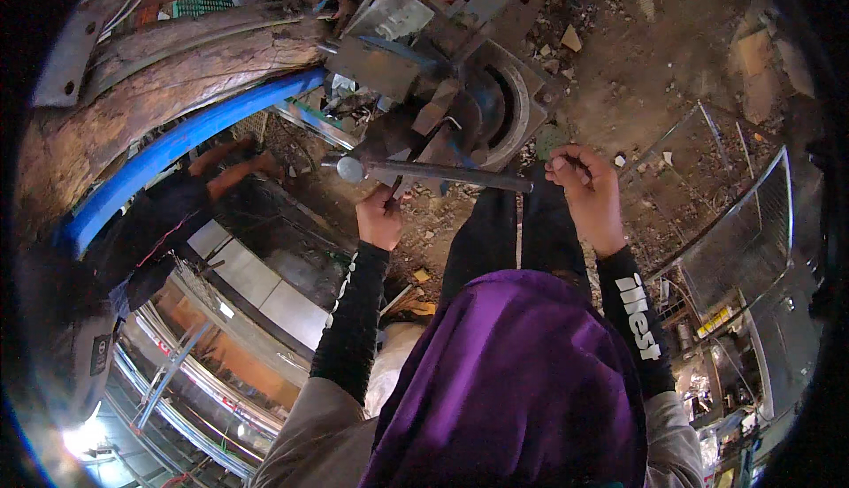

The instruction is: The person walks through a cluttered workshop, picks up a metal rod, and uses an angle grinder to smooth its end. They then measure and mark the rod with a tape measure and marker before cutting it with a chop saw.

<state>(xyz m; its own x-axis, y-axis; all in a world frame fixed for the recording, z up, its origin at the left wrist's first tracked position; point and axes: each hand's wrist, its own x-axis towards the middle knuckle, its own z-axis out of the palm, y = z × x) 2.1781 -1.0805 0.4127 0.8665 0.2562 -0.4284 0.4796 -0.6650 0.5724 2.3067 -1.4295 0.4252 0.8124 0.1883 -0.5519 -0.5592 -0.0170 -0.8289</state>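
My left hand [379, 220] is closed, its fingertips pinching a thin dark metal strip [397, 187] that points up toward the machine. Just above that hand a long metal lever bar [451, 174] with a round pale end [351, 170] lies across the front of the machine. This heavy metal machine [482, 103] has a curved slotted plate and dark, worn blocks. To the right of the bar's end, my right hand [587, 194] is raised with its fingers curled and pinched together. Whatever may be between those fingertips is too small to make out.
Another person's forearms [234, 170] reach in at the left, below a blue beam [190, 148] and a rough log [177, 72]. A mesh-panelled metal frame [738, 232] leans at the right. Scraps litter the dirt floor [650, 55]. Long pipes [190, 382] lie at lower left.
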